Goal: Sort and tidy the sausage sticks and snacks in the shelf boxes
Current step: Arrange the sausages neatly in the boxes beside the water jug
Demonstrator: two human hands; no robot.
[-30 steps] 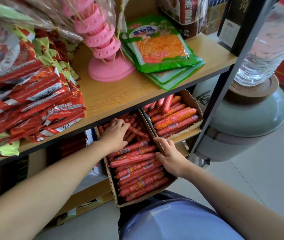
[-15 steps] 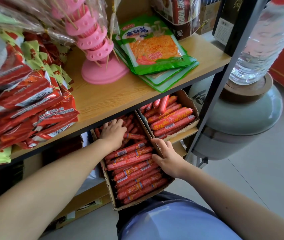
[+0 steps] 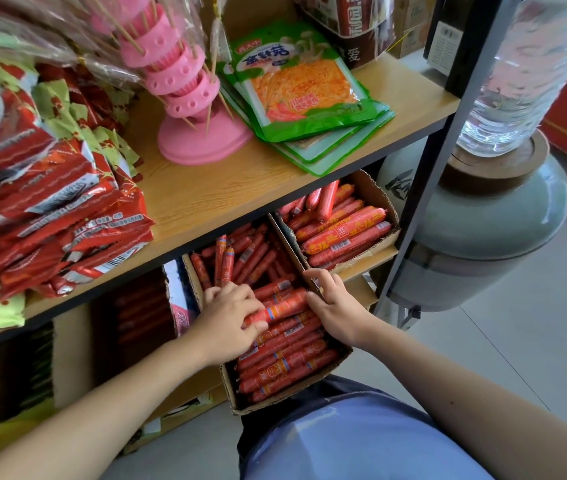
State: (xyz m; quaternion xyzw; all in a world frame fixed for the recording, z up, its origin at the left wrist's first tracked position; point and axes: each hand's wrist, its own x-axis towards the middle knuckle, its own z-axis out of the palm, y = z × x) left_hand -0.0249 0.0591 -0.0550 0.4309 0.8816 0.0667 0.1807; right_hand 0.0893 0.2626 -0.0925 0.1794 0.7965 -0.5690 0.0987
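Note:
A cardboard box (image 3: 294, 396) full of red sausage sticks (image 3: 285, 362) sticks out from the lower shelf toward me. My left hand (image 3: 232, 315) lies over the sticks in the middle of the box and grips one red sausage stick (image 3: 282, 306) by its left end. My right hand (image 3: 335, 304) holds the box's right wall, thumb inside against the same stick's right end. At the box's back, thinner sticks (image 3: 237, 258) lie jumbled, some upright. A second box (image 3: 377, 199) to the right holds thicker sausages (image 3: 344, 226).
The wooden shelf (image 3: 206, 192) above carries red snack packets (image 3: 50, 216) on the left, a pink skewer stand (image 3: 192, 98) and green pouches (image 3: 303, 88). A shelf post (image 3: 424, 188) and a large ceramic jar (image 3: 493, 223) with a water bottle stand right. My blue-clad knee (image 3: 344, 438) is below.
My left hand has come from the back of the box to its middle and taken hold of a sausage stick. My right hand has stayed on the box wall.

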